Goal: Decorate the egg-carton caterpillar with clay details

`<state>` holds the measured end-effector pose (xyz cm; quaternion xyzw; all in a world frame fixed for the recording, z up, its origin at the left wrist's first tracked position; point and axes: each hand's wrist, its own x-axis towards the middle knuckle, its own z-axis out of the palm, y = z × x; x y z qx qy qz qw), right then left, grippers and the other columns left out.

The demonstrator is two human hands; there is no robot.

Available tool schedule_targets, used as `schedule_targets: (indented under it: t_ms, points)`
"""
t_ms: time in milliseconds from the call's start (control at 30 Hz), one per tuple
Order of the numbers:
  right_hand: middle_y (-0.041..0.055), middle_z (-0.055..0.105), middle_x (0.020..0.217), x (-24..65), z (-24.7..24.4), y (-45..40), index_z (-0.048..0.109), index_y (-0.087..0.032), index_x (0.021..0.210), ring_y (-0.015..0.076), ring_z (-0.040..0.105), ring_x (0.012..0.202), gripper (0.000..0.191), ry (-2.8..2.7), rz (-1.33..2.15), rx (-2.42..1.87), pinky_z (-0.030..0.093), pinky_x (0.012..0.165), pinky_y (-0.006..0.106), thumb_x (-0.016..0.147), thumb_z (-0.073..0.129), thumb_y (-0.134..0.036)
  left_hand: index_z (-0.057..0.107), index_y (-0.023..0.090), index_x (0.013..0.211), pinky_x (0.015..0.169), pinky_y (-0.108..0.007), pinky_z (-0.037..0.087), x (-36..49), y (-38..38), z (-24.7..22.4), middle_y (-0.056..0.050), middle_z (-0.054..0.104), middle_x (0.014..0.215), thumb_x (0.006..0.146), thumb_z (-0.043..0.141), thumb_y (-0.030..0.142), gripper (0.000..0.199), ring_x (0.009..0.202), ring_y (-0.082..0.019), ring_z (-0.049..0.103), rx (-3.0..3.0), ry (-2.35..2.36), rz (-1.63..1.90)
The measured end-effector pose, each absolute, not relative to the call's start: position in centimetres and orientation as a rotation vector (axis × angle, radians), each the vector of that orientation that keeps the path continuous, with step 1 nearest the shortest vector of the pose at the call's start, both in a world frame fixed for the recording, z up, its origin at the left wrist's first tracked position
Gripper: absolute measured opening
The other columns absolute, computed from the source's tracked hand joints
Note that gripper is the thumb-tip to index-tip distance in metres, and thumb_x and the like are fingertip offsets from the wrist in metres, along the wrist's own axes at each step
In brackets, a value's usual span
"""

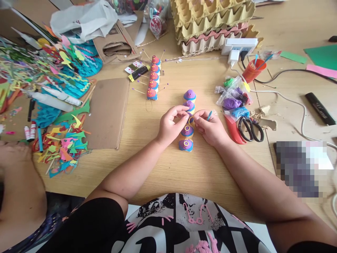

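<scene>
Here, the purple strip [186, 134] ran near-to-far beneath both hands' fingers, equally close: left hand [170, 123] narrowed, its hold unclear; right hand [210, 128] holding a blue stick [209, 115].

Purple/blue bumpy strip [187, 133] w/ yellow rings [184, 128], lengthwise on tbl [168, 168].

There are one red-topped figure [153, 84] with five humps [152, 92], one purple-topped figure [187, 133], at least two yellow rings [184, 143], one pair of scissors [252, 129], one orange cup [252, 74] holding two blue sticks [265, 60], one white power strip [239, 44] with two plugs [233, 57], and one cardboard sheet [105, 112].
</scene>
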<state>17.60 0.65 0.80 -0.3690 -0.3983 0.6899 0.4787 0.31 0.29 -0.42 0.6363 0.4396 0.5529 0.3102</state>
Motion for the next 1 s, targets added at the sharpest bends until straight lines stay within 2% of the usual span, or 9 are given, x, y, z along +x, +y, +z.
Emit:
schedule_targets:
  t_ms: [167, 333, 433, 600, 733, 1000]
  points:
    - [-0.0059, 0.054, 0.059, 17.66, 0.84, 0.71, 0.066, -0.019, 0.078, 0.0049, 0.036, 0.050, 0.047, -0.917, 1.694, -0.888, 0.019, 0.048, 0.024, 0.067, 0.096, -0.052, 0.071, 0.021, 0.116, 0.089, -0.029, 0.061, 0.18, 0.43, -0.66, -0.003, 0.082, 0.099, 0.094, 0.070, 0.018, 0.021, 0.094, -0.014, 0.078, 1.643, 1.127, 1.434]
    - [-0.0071, 0.050, 0.059, 17.73, 0.93, 0.75, 0.063, -0.020, 0.076, 0.0049, 0.036, 0.050, 0.049, -0.851, 1.702, -0.909, 0.019, 0.048, 0.023, 0.062, 0.098, -0.051, 0.069, 0.022, 0.122, 0.099, -0.033, 0.059, 0.07, 0.09, -0.57, -0.004, 0.079, 0.111, 0.091, 0.069, 0.011, 0.033, 0.103, -0.016, 0.075, 1.777, 1.077, 1.410]
    - [-0.0072, 0.049, 0.060, 17.68, 1.03, 0.70, 0.062, -0.020, 0.075, 0.0051, 0.036, 0.050, 0.050, -0.843, 1.709, -0.903, 0.019, 0.048, 0.023, 0.061, 0.098, -0.052, 0.068, 0.024, 0.124, 0.103, -0.038, 0.056, 0.04, -0.13, -0.29, -0.005, 0.076, 0.118, 0.087, 0.075, 0.014, 0.039, 0.112, -0.019, 0.070, 1.922, 1.105, 1.402]
    - [-0.0065, 0.051, 0.058, 17.66, 1.15, 0.54, 0.064, -0.019, 0.073, 0.0047, 0.035, 0.049, 0.048, -0.900, 1.724, -0.869, 0.019, 0.048, 0.024, 0.065, 0.097, -0.053, 0.068, 0.024, 0.119, 0.105, -0.040, 0.053, -0.13, -0.18, 0.02, -0.005, 0.074, 0.116, 0.086, 0.078, 0.020, 0.035, 0.112, -0.022, 0.065, 2.030, 1.115, 1.382]
    - [-0.0068, 0.051, 0.058, 17.75, 1.15, 0.50, 0.066, -0.019, 0.077, 0.0051, 0.033, 0.049, 0.047, -0.954, 1.727, -0.846, 0.018, 0.048, 0.025, 0.067, 0.096, -0.053, 0.069, 0.024, 0.116, 0.105, -0.039, 0.055, -0.18, -0.10, -0.21, -0.005, 0.074, 0.112, 0.092, 0.076, 0.027, 0.025, 0.110, -0.020, 0.068, 1.936, 1.106, 1.388]
    - [-0.0080, 0.050, 0.056, 17.77, 0.98, 0.55, 0.067, -0.020, 0.081, 0.0056, 0.032, 0.048, 0.047, -0.985, 1.716, -0.821, 0.017, 0.047, 0.025, 0.067, 0.097, -0.053, 0.065, 0.023, 0.123, 0.104, -0.035, 0.059, 0.26, -0.25, -0.63, -0.007, 0.073, 0.120, 0.096, 0.073, 0.027, 0.029, 0.109, -0.017, 0.077, 1.754, 1.012, 1.358]
